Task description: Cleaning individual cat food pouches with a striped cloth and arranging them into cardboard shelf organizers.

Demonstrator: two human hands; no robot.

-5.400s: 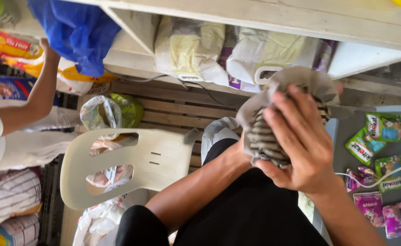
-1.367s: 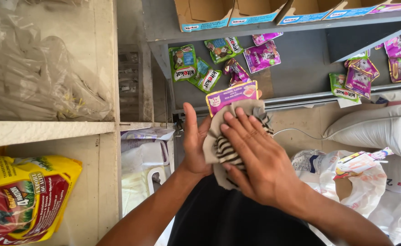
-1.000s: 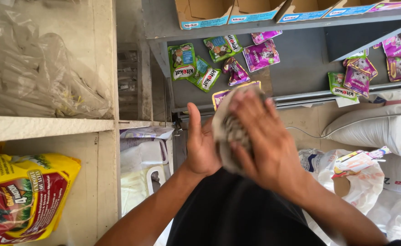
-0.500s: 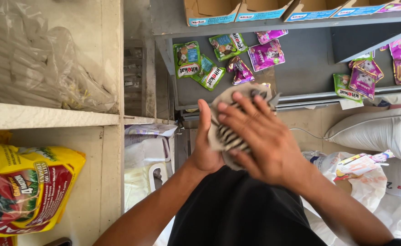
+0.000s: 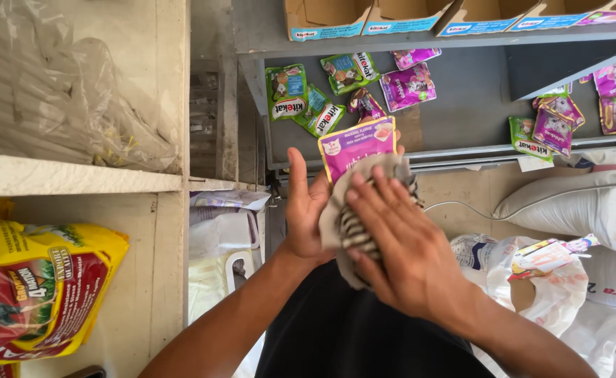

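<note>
Left hand (image 5: pixel 306 213) cupped from behind, thumb up, holding a purple foil pet-food pouch (image 5: pixel 358 145) and a grey-and-white striped cloth (image 5: pixel 353 227) wrapped over the pouch's lower part. Right hand (image 5: pixel 402 248) laid flat on the cloth, fingers spread and pointing toward 11 o'clock, pressing it against the pouch. Pouch held upright at frame centre, its top edge clear of the cloth at 12 o'clock from both hands, above a black-clad lap (image 5: pixel 353 336).

Beyond, at 12 o'clock, a grey metal shelf (image 5: pixel 462 112) strewn with small green sachets (image 5: pixel 287 91) and purple sachets (image 5: pixel 407 85). At 1 o'clock, open cardboard display boxes (image 5: pixel 392 14) lined along an upper ledge. At 3 o'clock, a large white sack (image 5: pixel 574 203) lying down, with crumpled white plastic bags (image 5: pixel 539 280) near it. At 8 o'clock, a yellow-and-red feed bag (image 5: pixel 38 294) under a white wooden shelf (image 5: pixel 77 183). At 10 o'clock, a clear plastic bag (image 5: pixel 63 98) on that shelf.
</note>
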